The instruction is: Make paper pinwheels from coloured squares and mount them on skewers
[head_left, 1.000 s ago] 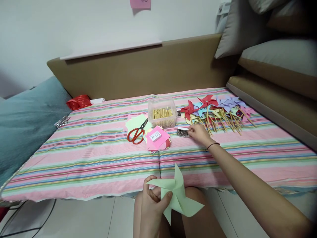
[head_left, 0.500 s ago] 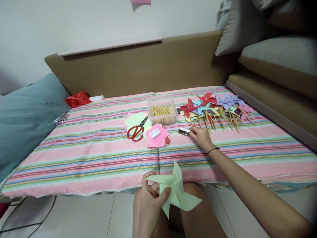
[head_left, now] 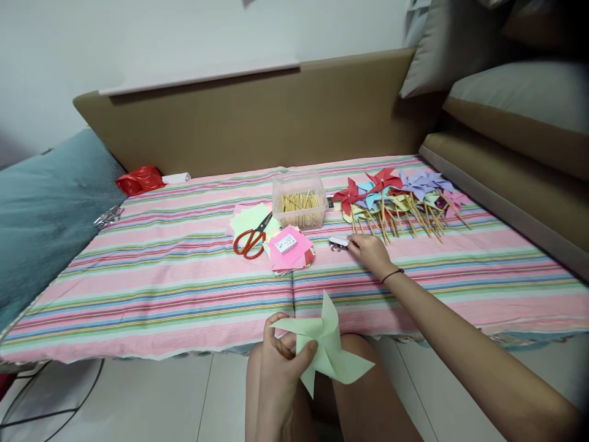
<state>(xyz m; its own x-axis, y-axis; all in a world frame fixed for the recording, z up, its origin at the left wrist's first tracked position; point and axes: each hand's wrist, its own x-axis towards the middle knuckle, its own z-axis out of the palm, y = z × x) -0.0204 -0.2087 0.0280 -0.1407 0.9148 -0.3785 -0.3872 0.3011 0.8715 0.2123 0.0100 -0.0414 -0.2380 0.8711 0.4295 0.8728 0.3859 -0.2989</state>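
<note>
My left hand [head_left: 288, 359] pinches a pale green paper pinwheel [head_left: 329, 347] over my knees, its thumb pressed on the centre where the points are folded in. Out on the striped cloth, my right hand [head_left: 370, 252] grips the end of a small white box [head_left: 338, 240]. The box is tilted, and small shiny metal pieces that look like thumbtacks show at its lower edge. To its left lie a stack of coloured paper squares [head_left: 297, 253] with a white small box [head_left: 286, 244] on top, and red-handled scissors [head_left: 251, 242] on pale green paper [head_left: 246, 219].
A clear plastic bin [head_left: 299, 218] of short wooden sticks stands behind the paper. Several finished pinwheels [head_left: 386, 179] on sticks are heaped at the right. A red plastic bag [head_left: 142, 180] and a clear crumpled packet [head_left: 109, 217] lie far left. Cushions [head_left: 515, 123] border the right side.
My right hand has tipped the small box, so its white side now faces up and the shiny pieces show beneath it. My left hand keeps the pinwheel in about the same place.
</note>
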